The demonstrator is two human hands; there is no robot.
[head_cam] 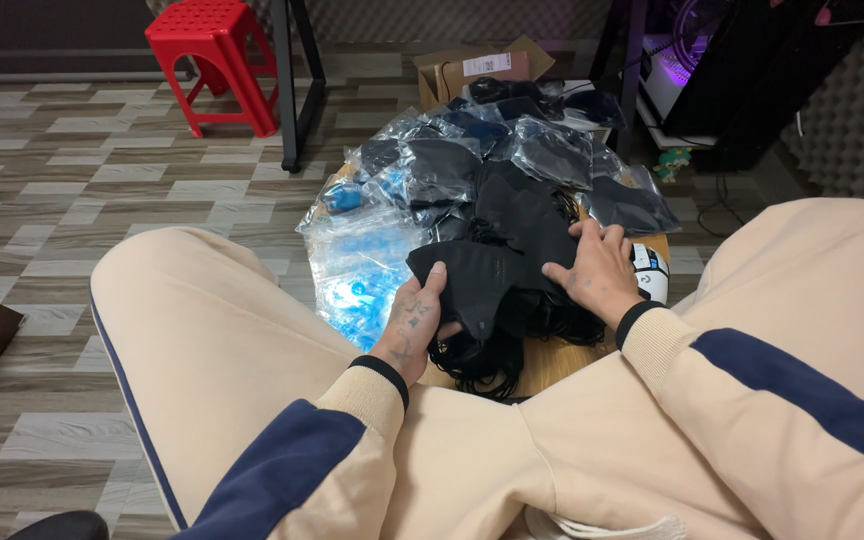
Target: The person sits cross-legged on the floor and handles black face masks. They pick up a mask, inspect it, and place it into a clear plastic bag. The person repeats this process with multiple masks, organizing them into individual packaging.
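I sit with knees apart over a low wooden board point(552, 365) on the floor. A pile of black face masks point(517, 215) lies on it. My left hand point(414, 320) grips a stack of black masks point(472, 280) by its left edge, thumb on top. My right hand point(602, 270) rests flat on the pile's right side, fingers spread. Black ear loops point(487, 365) hang loose at the front of the pile.
Clear plastic bags with blue print point(362, 270) lie left of the pile; bagged black masks point(542, 150) are heaped behind. An open cardboard box point(477, 70) stands further back. A red plastic stool point(214, 60) and a black table leg point(292, 90) are at upper left. Electronics glow purple at upper right.
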